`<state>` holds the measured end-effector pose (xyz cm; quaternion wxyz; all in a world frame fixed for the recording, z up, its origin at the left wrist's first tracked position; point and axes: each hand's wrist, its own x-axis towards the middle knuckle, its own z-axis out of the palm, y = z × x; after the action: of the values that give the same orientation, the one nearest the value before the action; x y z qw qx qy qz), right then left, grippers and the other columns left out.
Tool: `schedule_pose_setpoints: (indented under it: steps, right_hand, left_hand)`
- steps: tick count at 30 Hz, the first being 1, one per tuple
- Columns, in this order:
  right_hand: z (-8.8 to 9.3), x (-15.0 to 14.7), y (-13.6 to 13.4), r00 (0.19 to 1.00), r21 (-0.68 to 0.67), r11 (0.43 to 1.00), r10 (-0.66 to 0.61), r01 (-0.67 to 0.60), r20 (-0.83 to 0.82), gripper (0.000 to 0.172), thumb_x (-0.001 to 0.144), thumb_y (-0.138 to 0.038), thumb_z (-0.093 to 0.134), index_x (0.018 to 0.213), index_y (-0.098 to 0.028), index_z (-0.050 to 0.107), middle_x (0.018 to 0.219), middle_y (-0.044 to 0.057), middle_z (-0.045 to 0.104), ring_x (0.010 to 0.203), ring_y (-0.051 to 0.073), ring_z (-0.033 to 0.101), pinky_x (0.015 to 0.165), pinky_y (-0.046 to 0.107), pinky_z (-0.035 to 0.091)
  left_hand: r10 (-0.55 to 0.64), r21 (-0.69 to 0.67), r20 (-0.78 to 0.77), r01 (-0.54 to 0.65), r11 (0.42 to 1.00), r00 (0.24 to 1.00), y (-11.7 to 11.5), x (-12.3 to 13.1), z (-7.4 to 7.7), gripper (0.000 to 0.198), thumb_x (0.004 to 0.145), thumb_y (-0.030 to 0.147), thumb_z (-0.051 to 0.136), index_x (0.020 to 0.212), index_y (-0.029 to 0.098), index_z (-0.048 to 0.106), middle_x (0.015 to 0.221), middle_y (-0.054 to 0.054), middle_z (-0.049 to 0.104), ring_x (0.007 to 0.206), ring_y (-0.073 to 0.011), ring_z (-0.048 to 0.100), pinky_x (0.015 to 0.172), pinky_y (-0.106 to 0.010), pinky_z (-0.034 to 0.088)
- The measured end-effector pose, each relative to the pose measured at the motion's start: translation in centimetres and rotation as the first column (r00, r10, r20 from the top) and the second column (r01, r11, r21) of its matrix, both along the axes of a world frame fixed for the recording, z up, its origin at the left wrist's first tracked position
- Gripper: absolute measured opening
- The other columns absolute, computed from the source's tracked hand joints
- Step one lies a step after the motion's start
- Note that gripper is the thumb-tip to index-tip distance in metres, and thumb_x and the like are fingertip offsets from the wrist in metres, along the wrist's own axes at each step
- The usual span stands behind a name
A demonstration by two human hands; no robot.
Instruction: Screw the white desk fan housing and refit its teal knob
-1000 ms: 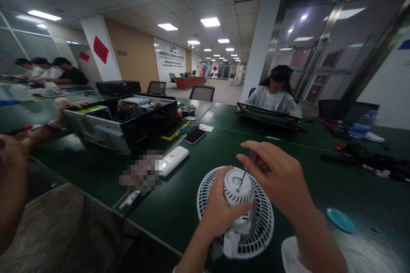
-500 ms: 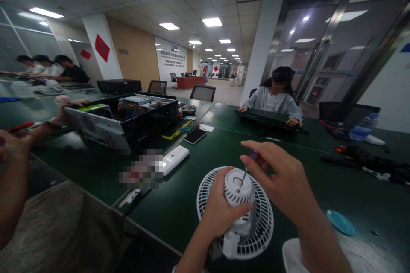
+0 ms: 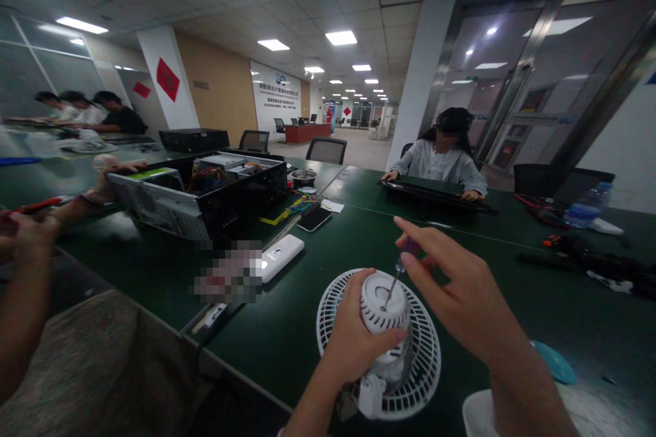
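Observation:
A white fan with a round slatted grille (image 3: pixel 428 362) lies face down on the green table, its motor housing (image 3: pixel 378 289) upward. My left hand (image 3: pixel 353 331) is wrapped round the housing, thumb on the near side and fingers on the far left. Above it, my right hand (image 3: pixel 456 280) pinches the purple handle of a small screwdriver (image 3: pixel 398 274) between thumb and fingers. The screwdriver's shaft slants down, its tip at a small hole or screw in the top of the housing.
Left of the fan lie a white box (image 3: pixel 281 257), a phone (image 3: pixel 314 219) and an open computer case (image 3: pixel 240 194), with another person's hands beyond. Opposite, a person holds a black panel (image 3: pixel 435 194). A teal disc (image 3: pixel 556 362) and a bottle (image 3: pixel 589 205) are at right.
The fingers of my right hand have shifted slightly on the screwdriver handle, and more of the handle shows. The whole view has shifted slightly. My left hand keeps its hold.

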<state>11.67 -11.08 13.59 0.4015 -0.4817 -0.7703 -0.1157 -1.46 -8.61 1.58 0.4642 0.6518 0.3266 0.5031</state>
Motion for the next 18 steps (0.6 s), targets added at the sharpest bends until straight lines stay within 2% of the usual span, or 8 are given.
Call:
schedule_pose_setpoints:
  steps: [3,5,9,11,14,16,18]
  right_hand:
    - [0.26,0.51,-0.41,0.996,-0.063,0.994,0.085,-0.088,-0.04,0.035,0.087,-0.019,0.042,0.119,-0.02,0.056,0.09,0.005,0.068,0.078,0.016,0.064,0.067,0.029,0.052]
    - [0.22,0.51,-0.37,0.996,-0.044,0.995,0.086,-0.087,-0.025,0.032,0.086,-0.02,0.044,0.115,-0.021,0.058,0.089,0.005,0.069,0.074,0.016,0.064,0.064,0.028,0.052]
    - [-0.23,-0.01,0.27,0.998,0.122,0.991,-0.053,0.05,0.021,0.018,0.086,-0.029,0.051,0.095,-0.018,0.062,0.074,0.004,0.066,0.061,0.015,0.06,0.056,0.028,0.049]
    - [-0.38,-0.15,0.5,0.994,0.168,0.981,-0.101,0.093,0.037,0.019,0.086,-0.033,0.051,0.088,-0.017,0.062,0.068,0.004,0.063,0.06,0.016,0.059,0.055,0.028,0.048]
    - [-0.35,0.03,0.4,0.995,0.127,0.988,-0.093,0.086,0.048,0.023,0.087,-0.032,0.05,0.095,-0.015,0.062,0.079,0.007,0.066,0.067,0.018,0.061,0.056,0.029,0.048]
    - [-0.22,0.24,0.16,0.999,0.055,0.998,-0.036,0.035,0.019,0.026,0.088,-0.027,0.048,0.107,-0.015,0.06,0.09,0.008,0.067,0.069,0.016,0.062,0.057,0.028,0.049]
    - [-0.13,0.3,-0.02,1.0,0.011,1.0,0.025,-0.025,-0.019,0.028,0.087,-0.023,0.049,0.113,-0.017,0.058,0.093,0.006,0.068,0.067,0.014,0.062,0.058,0.026,0.05]
  left_hand:
    - [0.001,-0.002,-0.002,-0.001,1.0,1.0,0.01,-0.04,-0.06,0.073,0.059,0.021,0.077,0.124,0.023,0.043,0.125,-0.007,0.05,0.116,-0.0286,0.047,0.104,-0.043,0.033]
    - [0.0,0.001,0.005,0.0,1.0,1.0,0.04,-0.04,-0.12,0.073,0.059,0.021,0.077,0.124,0.023,0.043,0.125,-0.007,0.05,0.116,-0.0287,0.047,0.103,-0.044,0.033]
    - [0.008,-0.002,0.0,-0.008,1.0,1.0,0.08,0.02,-0.24,0.074,0.058,0.019,0.077,0.124,0.023,0.043,0.127,-0.007,0.049,0.118,-0.0291,0.046,0.105,-0.045,0.032]
    - [0.013,0.0,-0.005,-0.013,1.0,1.0,0.09,0.04,-0.25,0.074,0.058,0.018,0.076,0.124,0.023,0.043,0.126,-0.007,0.049,0.118,-0.0287,0.046,0.105,-0.044,0.032]
    - [0.005,0.001,0.001,-0.005,1.0,1.0,0.07,0.02,-0.12,0.073,0.059,0.017,0.076,0.124,0.023,0.042,0.126,-0.006,0.049,0.117,-0.0276,0.046,0.105,-0.043,0.032]
    - [-0.007,-0.001,0.008,0.007,1.0,1.0,0.05,-0.02,-0.01,0.073,0.059,0.017,0.076,0.124,0.023,0.042,0.125,-0.006,0.049,0.117,-0.0271,0.046,0.104,-0.042,0.033]
    - [-0.009,0.002,0.011,0.009,1.0,1.0,0.04,-0.06,0.03,0.072,0.06,0.019,0.076,0.124,0.023,0.042,0.125,-0.006,0.049,0.116,-0.0271,0.046,0.104,-0.042,0.033]
